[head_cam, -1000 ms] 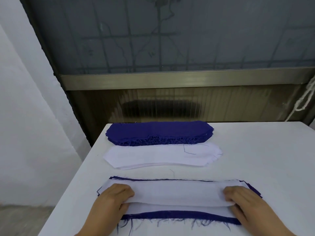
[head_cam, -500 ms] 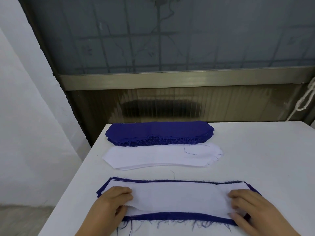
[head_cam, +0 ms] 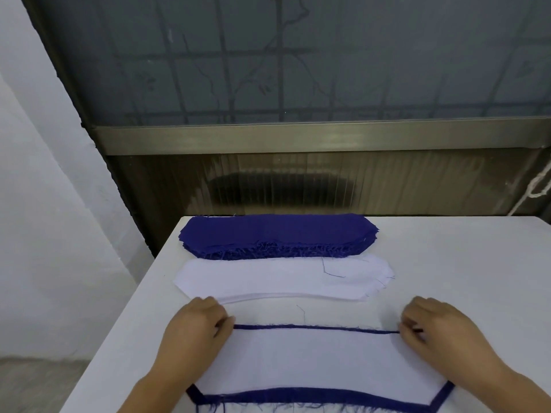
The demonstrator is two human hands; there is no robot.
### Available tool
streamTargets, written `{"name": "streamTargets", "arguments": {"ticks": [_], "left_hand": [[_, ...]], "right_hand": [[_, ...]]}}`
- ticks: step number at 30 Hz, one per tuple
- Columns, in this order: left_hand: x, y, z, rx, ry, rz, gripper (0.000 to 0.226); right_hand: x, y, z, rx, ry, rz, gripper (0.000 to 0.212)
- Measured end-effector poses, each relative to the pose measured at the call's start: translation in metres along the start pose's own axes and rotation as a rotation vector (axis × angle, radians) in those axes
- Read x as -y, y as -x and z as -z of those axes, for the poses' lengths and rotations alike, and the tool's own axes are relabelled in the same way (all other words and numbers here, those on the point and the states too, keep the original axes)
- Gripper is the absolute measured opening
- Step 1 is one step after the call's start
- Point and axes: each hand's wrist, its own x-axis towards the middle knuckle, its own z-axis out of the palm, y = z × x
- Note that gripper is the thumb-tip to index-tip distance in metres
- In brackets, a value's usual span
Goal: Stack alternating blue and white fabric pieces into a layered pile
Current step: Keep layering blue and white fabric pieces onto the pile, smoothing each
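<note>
Both grips pinch the far corners of the layered pile (head_cam: 316, 362): left hand (head_cam: 196, 329) and right hand (head_cam: 432, 326), fingers curled. White lies on top, blue edging it, on the surface (head_cam: 462, 263) nearest the person. Beyond lie the white stack (head_cam: 277, 278), then the blue stack (head_cam: 274, 234).

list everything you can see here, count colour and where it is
table: one, white, fills the lower frame
blue fabric stack: one pile, dark blue with frayed edges, at the table's far edge
white fabric stack: one pile, white, just in front of the blue stack, a loose blue thread on it
layered pile: one, white piece on top with blue edges showing around it, nearest the person
window: one, grey frosted glass with a metal sill, behind the table
cord: one, white, far right edge
wall: white, left
left hand: on the pile's far left corner, fingers curled
right hand: pinching the pile's far right corner
</note>
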Motion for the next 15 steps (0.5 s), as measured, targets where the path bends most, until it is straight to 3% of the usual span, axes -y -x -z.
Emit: {"name": "streamTargets", "arguments": {"ticks": [4, 10, 15], "left_hand": [[-0.029, -0.050, -0.018, -0.013, 0.023, -0.088, 0.002], [-0.066, -0.138, -0.045, -0.042, 0.093, -0.150, 0.029], [-0.076, -0.190, -0.067, 0.086, 0.123, -0.035, 0.035]], "right_hand": [[0.013, -0.059, -0.014, 0.029, -0.114, 0.041, 0.006], [0.018, -0.159, -0.045, 0.022, -0.312, -0.042, 0.017], [0.007, -0.196, -0.066, 0.187, -0.325, -0.135, 0.017]]}}
